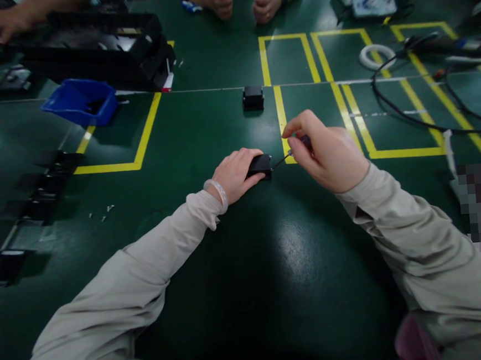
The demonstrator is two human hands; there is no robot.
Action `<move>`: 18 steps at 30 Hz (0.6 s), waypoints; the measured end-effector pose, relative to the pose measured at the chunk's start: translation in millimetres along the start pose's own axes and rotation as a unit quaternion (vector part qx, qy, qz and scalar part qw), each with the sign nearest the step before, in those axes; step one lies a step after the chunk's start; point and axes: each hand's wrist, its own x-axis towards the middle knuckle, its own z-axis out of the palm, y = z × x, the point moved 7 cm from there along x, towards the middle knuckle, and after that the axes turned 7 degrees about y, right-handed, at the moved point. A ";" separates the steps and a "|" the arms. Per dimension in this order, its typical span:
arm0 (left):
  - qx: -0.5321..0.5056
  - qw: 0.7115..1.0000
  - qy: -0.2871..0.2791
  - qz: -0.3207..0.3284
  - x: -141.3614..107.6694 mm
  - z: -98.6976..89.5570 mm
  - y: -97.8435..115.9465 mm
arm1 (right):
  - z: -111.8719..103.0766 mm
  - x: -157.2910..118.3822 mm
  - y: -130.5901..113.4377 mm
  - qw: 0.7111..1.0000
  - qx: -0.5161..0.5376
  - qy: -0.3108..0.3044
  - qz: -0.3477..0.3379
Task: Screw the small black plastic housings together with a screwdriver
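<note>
My left hand [239, 174] is closed around a small black box [260, 166], pressing it down on the green table. In my right hand [325, 154] is a screwdriver [283, 159], gripped by its dark handle, most of which the fingers hide. Its thin shaft points left and down, and the tip meets the right end of the box near a small screw. A second black box [253, 98] of similar look sits farther back on the table. Several loose screws [104, 218] lie to the left of my left forearm.
A blue bin [82, 101] and black trays [130, 50] stand at the back left. More black parts [45, 190] line the left side. Cables [401, 109] and a white tape ring [376, 56] lie at right. Across the table, a co-worker's hands [266, 3] hold an orange-handled tool.
</note>
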 end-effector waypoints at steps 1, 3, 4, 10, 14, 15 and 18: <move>0.000 1.000 0.001 0.001 0.0 0.0 0.1 | -0.4 -0.1 -0.1 1.000 -0.001 0.001 -0.002; 0.003 1.000 0.003 0.002 0.1 0.0 0.1 | -1.1 -0.4 -0.7 1.000 -0.002 0.004 -0.007; 0.004 1.000 0.003 0.001 0.1 0.1 -0.1 | -1.3 -0.5 -1.1 1.000 -0.002 0.005 -0.009; 0.006 1.000 0.001 0.001 1.1 1.2 -0.3 | 1.0 -1.5 -4.8 1.000 0.009 0.001 -0.026; 0.010 1.000 0.003 0.002 1.4 1.4 -0.5 | 0.6 -1.9 -5.3 1.000 0.000 0.004 -0.027; 0.011 1.000 0.003 0.002 1.3 1.4 -0.6 | 0.6 -2.0 -4.8 1.000 -0.003 0.004 -0.026; 0.010 1.000 0.005 0.005 1.0 1.2 -0.5 | 1.3 -2.2 -3.3 1.000 -0.006 0.003 -0.020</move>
